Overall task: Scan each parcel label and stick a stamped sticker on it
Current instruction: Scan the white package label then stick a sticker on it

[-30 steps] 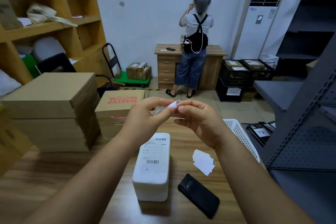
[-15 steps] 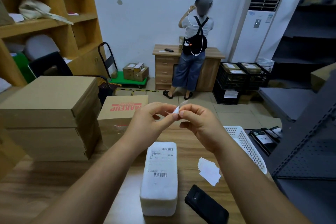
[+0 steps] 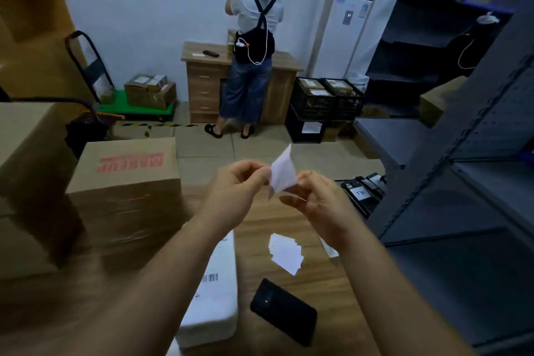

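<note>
Both my hands are raised above the wooden table (image 3: 326, 292). My left hand (image 3: 237, 193) pinches the left edge of a small white sticker sheet (image 3: 281, 173). My right hand (image 3: 318, 202) pinches its lower right part, where a thin layer seems to come apart. Below my left forearm lies a white foam parcel (image 3: 213, 298) with a barcode label (image 3: 210, 278) on top, partly hidden by the arm. A small pile of white stickers (image 3: 286, 253) lies to its right, and a black handheld scanner (image 3: 284, 311) lies near the front.
Brown cardboard boxes (image 3: 124, 182) stand stacked on the table's left. A grey metal shelf rack (image 3: 462, 182) rises close on the right. A person (image 3: 254, 52) stands with their back turned at a wooden desk (image 3: 202, 78) by the far wall. Black crates (image 3: 326, 104) sit on the floor.
The white sheet was folded tight between my fingertips and now stands open and taller between them. My view has tilted down and shifted left.
</note>
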`<state>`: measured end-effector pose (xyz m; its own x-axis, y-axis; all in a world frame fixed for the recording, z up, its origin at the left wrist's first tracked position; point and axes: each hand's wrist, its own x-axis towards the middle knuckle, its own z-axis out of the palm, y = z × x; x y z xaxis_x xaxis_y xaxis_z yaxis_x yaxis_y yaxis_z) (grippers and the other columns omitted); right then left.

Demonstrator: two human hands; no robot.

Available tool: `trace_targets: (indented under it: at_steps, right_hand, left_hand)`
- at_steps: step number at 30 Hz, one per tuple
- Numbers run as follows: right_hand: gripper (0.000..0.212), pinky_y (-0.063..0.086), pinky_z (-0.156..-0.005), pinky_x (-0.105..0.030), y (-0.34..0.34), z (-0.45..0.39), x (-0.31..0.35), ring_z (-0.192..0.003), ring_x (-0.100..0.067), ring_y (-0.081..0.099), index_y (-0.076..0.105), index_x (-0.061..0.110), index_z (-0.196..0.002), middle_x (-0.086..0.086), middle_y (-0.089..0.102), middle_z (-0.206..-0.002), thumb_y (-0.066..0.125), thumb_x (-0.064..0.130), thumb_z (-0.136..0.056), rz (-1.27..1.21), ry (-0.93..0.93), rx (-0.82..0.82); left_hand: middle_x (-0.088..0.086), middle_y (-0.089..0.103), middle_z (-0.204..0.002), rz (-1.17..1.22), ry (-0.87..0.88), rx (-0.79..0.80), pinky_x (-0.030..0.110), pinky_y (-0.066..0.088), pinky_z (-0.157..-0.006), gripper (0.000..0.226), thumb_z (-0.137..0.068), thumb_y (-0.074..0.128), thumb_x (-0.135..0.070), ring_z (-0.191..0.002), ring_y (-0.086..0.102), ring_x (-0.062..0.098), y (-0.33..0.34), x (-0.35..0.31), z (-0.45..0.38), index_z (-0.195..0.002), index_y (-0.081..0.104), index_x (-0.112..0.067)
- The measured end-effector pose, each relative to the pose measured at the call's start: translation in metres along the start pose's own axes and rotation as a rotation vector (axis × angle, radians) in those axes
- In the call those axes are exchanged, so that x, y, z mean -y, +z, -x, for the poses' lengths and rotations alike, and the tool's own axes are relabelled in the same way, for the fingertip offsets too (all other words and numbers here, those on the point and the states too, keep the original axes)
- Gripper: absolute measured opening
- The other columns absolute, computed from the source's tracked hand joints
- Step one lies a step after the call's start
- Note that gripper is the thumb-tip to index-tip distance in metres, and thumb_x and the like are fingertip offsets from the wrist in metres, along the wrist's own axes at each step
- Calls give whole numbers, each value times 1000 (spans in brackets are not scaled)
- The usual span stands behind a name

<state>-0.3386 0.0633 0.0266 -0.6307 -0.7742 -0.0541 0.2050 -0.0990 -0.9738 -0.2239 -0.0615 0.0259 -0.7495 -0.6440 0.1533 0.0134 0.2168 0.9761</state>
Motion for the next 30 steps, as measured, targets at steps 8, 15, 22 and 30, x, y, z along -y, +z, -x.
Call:
trace_targets:
  at_steps: [8, 15, 22, 30]
  right_hand:
    - [11, 57, -81, -35, -97, -16, -8, -86, -19, 68, 62, 7, -103, -7, 72, -89, 58, 11, -95, -48, 39, -51]
    - [14, 59, -80, -34, -203, -57, -34, -82, -19, 69, 67, 1, -101, -11, 71, -92, 60, 12, -96, 27, 164, -155]
    - [15, 46, -54, -24, -284, -99, -116, -63, -14, 60, 63, 9, -108, -8, 68, -82, 55, 18, -98, 379, 424, -401]
    - [37, 55, -85, -39, -302, -141, -147, -99, -19, 62, 58, 23, -135, 0, 61, -127, 55, 19, -98, 613, 408, -247]
  left_hand:
    - [-12, 74, -83, 52, -80, 13, 26, 52, -75, 21, -93, 64, -20, -76, 64, 0, 105, 12, -30, -78, 74, -30]
    - [-9, 73, -78, 33, -173, -43, 25, 50, -72, 21, -93, 62, -14, -75, 65, 1, 192, 39, -69, -77, 72, -24]
    - [1, 72, -82, 56, -376, -342, 31, 47, -75, 17, -92, 55, -13, -74, 68, 7, 174, 88, -82, -80, 67, -16]
    - [0, 73, -79, 68, -447, -429, 28, 50, -72, 16, -93, 57, -13, -74, 69, 8, 152, 99, -72, -82, 68, -15]
